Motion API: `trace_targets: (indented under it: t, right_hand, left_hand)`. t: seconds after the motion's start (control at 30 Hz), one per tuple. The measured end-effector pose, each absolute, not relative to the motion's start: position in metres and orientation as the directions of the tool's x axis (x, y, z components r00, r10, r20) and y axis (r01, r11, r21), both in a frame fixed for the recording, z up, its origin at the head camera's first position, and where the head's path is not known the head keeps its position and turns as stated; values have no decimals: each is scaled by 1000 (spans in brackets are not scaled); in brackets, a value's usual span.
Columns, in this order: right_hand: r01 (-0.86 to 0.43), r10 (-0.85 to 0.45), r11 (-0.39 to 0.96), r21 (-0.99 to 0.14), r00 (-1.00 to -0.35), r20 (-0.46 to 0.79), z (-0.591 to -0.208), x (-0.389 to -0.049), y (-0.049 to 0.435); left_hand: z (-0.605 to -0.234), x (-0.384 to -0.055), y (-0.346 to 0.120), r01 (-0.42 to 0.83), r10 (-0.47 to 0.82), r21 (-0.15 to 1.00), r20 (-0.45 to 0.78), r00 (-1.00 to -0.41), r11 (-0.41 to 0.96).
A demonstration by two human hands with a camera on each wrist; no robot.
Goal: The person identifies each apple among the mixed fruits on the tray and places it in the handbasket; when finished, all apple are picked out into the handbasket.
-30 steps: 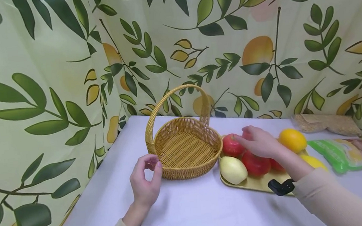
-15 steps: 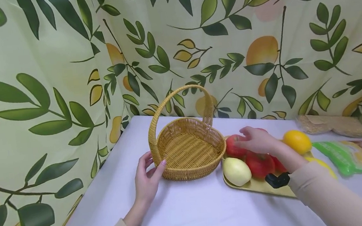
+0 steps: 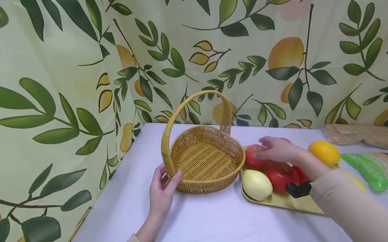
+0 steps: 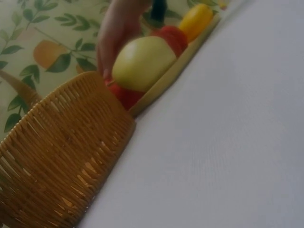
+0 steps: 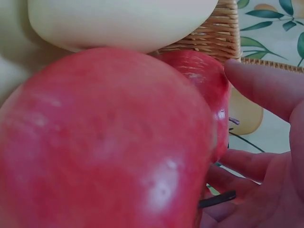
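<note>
A round wicker basket (image 3: 204, 155) with a tall handle stands on the white table. At its left side my left hand (image 3: 162, 192) holds the wall near the foot of the handle, thumb in front. This hand does not show in the left wrist view. To the right, my right hand (image 3: 281, 151) reaches over a gold tray (image 3: 286, 205) and grips the red apple (image 3: 253, 158) nearest the basket. In the right wrist view, thumb and fingers (image 5: 247, 164) lie on either side of that apple (image 5: 199, 80). Another red apple (image 5: 109, 142) fills the foreground there.
On the tray a pale yellow pear (image 3: 257, 185) lies in front, beside a red apple (image 3: 280, 177). An orange (image 3: 323, 152) and a yellow fruit (image 3: 355, 181) are at its right. Beyond lie a green-edged bag (image 3: 377, 169) and a bag of grain (image 3: 363, 134). A patterned curtain (image 3: 157, 31) stands behind.
My left hand has moved up to the basket's side and taken hold of it. The right hand has settled lower round the apple. The view has shifted slightly.
</note>
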State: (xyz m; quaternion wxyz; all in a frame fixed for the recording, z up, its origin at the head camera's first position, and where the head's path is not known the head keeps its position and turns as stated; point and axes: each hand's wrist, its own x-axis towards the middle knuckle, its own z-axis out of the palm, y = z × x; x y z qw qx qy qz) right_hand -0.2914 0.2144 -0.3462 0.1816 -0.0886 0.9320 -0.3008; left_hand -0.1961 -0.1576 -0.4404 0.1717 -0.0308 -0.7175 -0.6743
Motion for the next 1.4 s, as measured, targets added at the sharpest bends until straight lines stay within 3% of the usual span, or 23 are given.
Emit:
trace_targets:
  t: [0.4, 0.7, 1.07, 1.4]
  right_hand:
    - [-167, -372, 845, -508, -866, -334, -341, -306, 217]
    - [-118, -351, 846, -519, -857, -377, -342, -306, 215]
    - [-155, -370, 832, -532, -870, -325, -341, -308, 216]
    - [-79, -337, 805, -588, -876, -344, -336, -302, 216]
  left_hand:
    - [-441, -196, -157, 250, -181, 964, 263, -948, 89]
    - [-442, -197, -156, 259, -182, 959, 276, -944, 111]
    - [-442, -196, -158, 257, -185, 956, 280, -942, 138]
    - [-443, -196, -158, 266, -185, 954, 288, -940, 138]
